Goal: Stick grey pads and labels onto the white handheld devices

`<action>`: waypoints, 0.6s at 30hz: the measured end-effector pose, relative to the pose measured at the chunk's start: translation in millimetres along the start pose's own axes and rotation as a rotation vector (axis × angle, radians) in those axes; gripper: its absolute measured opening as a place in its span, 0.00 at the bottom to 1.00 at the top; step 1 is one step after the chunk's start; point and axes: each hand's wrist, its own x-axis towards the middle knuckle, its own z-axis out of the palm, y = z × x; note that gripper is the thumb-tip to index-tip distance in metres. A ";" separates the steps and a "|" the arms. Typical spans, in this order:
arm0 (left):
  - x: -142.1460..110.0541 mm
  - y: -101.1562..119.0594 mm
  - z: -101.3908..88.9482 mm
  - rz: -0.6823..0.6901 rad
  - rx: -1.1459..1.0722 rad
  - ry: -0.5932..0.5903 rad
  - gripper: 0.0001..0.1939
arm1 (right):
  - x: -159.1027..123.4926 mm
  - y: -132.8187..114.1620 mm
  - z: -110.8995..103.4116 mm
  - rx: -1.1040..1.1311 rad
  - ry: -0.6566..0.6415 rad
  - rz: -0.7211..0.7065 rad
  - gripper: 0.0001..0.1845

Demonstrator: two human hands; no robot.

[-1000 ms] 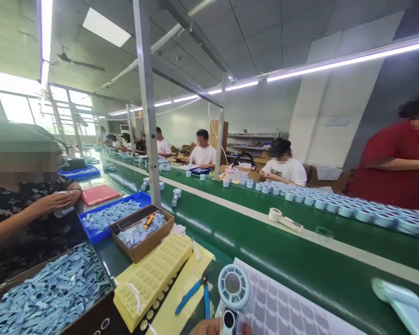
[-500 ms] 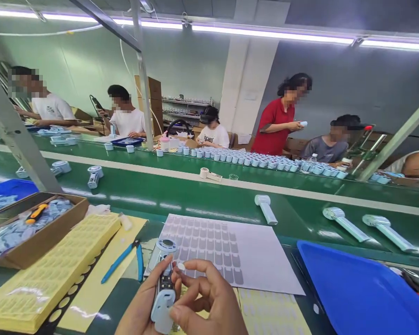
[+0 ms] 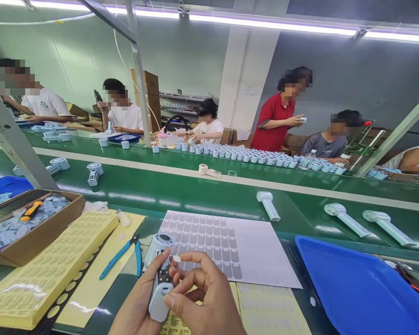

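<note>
My left hand (image 3: pixel 139 298) is wrapped around a light blue handheld device (image 3: pixel 159 302), with a round head at its upper end and a dark circuit board (image 3: pixel 163 274) exposed in the handle. Close against its right side is my right hand (image 3: pixel 206 295), fingers curled, thumb pressed on the edge of the pale rounded panel at the lower end. A small white disc (image 3: pixel 176 258) shows at the tip of my right index finger; how it is held is hidden. Behind the device lies a white sheet (image 3: pixel 258 251) with rows of grey rounded stickers (image 3: pixel 216 253).
Blue-handled cutters (image 3: pixel 117 260) rest left of my hands, beside a stack of yellow label sheets (image 3: pixel 52 265). A carton (image 3: pixel 38 239) holds pale blue parts. At right is a blue tray (image 3: pixel 363 288). Several devices lie on the green conveyor (image 3: pixel 209 200); co-workers sit or stand beyond.
Both my hands and the device appear slightly lower left, as the view has shifted a little. My grip looks the same. Across the line, a seated person's arm has moved toward the cups.
</note>
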 end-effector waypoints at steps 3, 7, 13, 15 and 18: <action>-2.5 0.4 1.5 0.007 0.010 -0.004 0.08 | -0.5 -2.2 -0.1 -0.001 0.009 0.001 0.26; -4.6 1.2 0.9 0.004 0.003 0.005 0.10 | -1.4 -4.4 1.3 -0.012 0.018 -0.004 0.26; -2.6 1.7 -1.6 -0.013 0.002 -0.008 0.10 | 0.1 -1.9 2.3 0.000 0.021 -0.015 0.26; -2.8 1.5 -1.8 -0.012 0.003 -0.014 0.10 | 0.9 -1.3 2.4 -0.004 0.018 -0.023 0.26; -2.5 0.9 -2.9 -0.017 -0.002 -0.011 0.09 | 0.0 0.2 3.8 -0.006 0.021 -0.039 0.26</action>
